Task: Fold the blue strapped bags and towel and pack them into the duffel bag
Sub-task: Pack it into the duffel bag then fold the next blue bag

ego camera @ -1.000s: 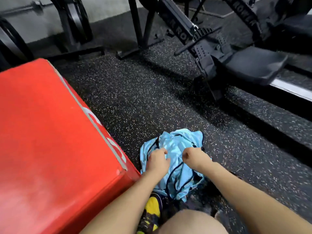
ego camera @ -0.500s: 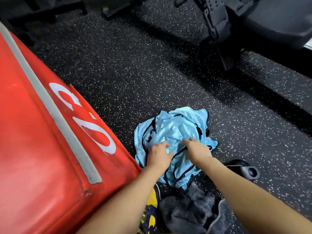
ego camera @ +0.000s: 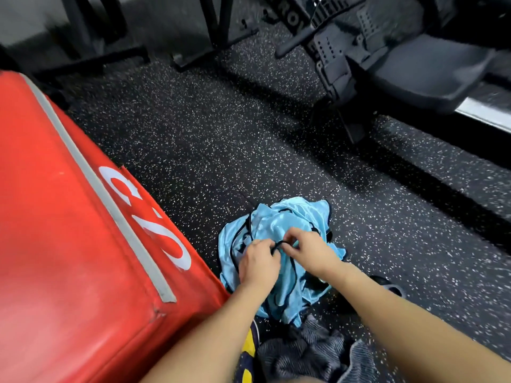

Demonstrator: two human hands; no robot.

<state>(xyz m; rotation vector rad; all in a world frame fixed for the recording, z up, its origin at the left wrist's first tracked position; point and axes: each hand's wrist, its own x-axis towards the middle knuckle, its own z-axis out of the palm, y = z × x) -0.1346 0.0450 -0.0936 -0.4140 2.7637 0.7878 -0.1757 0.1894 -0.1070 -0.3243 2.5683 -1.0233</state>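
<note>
Since half a second back: both hands closed in, now pinching one black strap [ego camera: 279, 243] atop crumpled blue strapped bags [ego camera: 290, 217]. Left hand [ego camera: 258, 265], right hand [ego camera: 311, 251]: fingers curled round cord. Location: floor [ego camera: 221, 139], right of red box [ego camera: 69, 230]; grey towel [ego camera: 309, 352] nearer. Folding barely begun; duffel unseen. Heap shapeless, long axis roughly near-far.

White numerals stand on the sloping side face of the red padded box [ego camera: 83, 244], just below its grey seam strip; seen from this angle they lie rotated and appear to read "20", though the first figure is partly cut by a fold in the cover. On the black frame of the exercise machine [ego camera: 345, 37], at the top of the view, pale capital letters "RO" can be made out; the remainder of that word is blurred and cut off.
</note>
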